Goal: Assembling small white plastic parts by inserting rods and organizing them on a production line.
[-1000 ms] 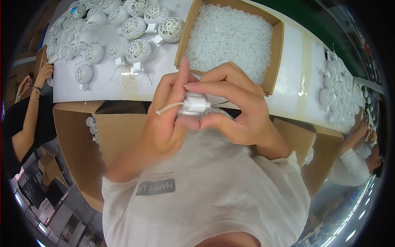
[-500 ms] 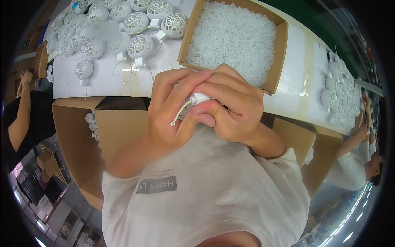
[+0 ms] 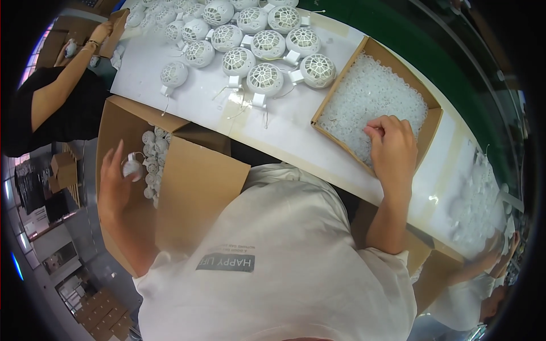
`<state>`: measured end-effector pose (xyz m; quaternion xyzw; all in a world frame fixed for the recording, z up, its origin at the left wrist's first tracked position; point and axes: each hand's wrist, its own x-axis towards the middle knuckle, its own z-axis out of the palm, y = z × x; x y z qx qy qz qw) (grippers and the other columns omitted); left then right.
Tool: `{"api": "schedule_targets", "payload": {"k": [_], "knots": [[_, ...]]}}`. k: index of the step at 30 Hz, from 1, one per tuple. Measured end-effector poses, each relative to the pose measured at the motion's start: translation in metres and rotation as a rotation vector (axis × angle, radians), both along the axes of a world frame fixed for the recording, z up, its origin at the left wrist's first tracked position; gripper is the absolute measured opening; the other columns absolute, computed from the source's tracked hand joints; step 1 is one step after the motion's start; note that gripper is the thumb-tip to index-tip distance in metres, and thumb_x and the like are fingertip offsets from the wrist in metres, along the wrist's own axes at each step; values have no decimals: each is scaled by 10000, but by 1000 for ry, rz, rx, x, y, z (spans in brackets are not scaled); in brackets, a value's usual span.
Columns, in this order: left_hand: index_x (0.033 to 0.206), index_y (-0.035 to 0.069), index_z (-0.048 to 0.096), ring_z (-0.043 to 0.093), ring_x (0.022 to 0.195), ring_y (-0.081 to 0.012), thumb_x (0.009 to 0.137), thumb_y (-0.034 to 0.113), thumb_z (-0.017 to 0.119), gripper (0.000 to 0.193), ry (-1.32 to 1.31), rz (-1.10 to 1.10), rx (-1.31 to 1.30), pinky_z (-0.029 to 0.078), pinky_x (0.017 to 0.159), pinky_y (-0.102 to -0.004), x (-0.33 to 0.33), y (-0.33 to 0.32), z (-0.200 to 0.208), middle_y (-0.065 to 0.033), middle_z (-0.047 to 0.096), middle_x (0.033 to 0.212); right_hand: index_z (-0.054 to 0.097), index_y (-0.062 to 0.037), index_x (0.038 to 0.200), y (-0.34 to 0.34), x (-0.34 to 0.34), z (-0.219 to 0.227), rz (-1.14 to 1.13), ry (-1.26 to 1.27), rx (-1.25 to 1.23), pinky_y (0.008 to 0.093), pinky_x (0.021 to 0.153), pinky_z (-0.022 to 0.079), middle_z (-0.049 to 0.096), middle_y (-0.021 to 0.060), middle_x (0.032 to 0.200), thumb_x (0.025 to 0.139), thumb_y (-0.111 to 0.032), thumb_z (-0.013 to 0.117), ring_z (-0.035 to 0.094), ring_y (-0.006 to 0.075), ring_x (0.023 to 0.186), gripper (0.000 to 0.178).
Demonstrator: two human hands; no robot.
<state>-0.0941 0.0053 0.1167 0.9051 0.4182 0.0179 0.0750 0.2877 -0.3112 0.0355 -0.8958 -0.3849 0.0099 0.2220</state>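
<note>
At the left, my left hand (image 3: 115, 184) is inside an open cardboard box, its fingers stretched apart. A white ball-shaped unit (image 3: 132, 169) with a thin wire is beside its thumb and index finger, apparently loose from the grasp. More such white units (image 3: 152, 165) lie heaped in that cardboard box (image 3: 202, 190). My right hand (image 3: 393, 145) is over a shallow cardboard tray (image 3: 335, 94) filled with small clear plastic rings (image 3: 378, 94). Its thumb and fingers are pinched together at the rings; whatever is between the fingertips is too small to make out.
Several white round units with lattice faces (image 3: 265, 79) and trailing wires cover the table's (image 3: 199, 108) far left. Another cluster (image 3: 480, 199) lies at the right. A co-worker's arm (image 3: 65, 91) is at the left; another person (image 3: 463, 295) is at the right. A second box (image 3: 435, 273) stands at the lower right.
My hands were together around a white wired unit in front of my chest. They have parted: the left moved with the unit into the left box, the right to the tray of rings. The view has turned.
</note>
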Motion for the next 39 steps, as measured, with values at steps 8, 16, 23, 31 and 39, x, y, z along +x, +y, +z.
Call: {"api": "schedule_targets", "payload": {"k": [8,16,23,31,39], "knots": [[1291,110,612,546,1249,-345,805,-179,520,573,-188,-489,147,465,997,-353,109,99,-61,-131,557,1371,737,-34,928,4,-8,13,-78,213,251,276,686,455,683,64,821,851,-55,733,556,155,717,80],[1252,106,573,595,1199,-312,856,-49,620,428,-321,-511,-362,523,917,-361,123,126,-69,-143,555,1374,744,17,980,-20,-16,7,-90,490,535,221,685,453,720,73,881,857,39,716,573,98,752,128],[1341,82,434,683,955,-341,884,321,686,573,-1131,-315,-1509,570,716,-379,177,-36,-53,-248,579,1257,733,58,990,-6,-31,10,135,470,794,248,745,495,706,122,902,824,122,694,620,159,812,182],[1193,39,482,654,884,-252,1000,350,551,373,-849,-404,-1511,538,729,-373,214,-118,-68,-194,650,1097,707,80,1047,12,-42,29,174,684,855,261,776,517,699,139,903,844,130,657,660,197,865,215],[1090,34,606,647,864,-134,983,172,613,175,-483,-707,-1382,505,785,-277,209,-120,-43,-87,699,986,705,79,1043,7,-36,29,67,1089,1024,291,791,532,694,145,893,888,75,651,671,205,859,164]]}}
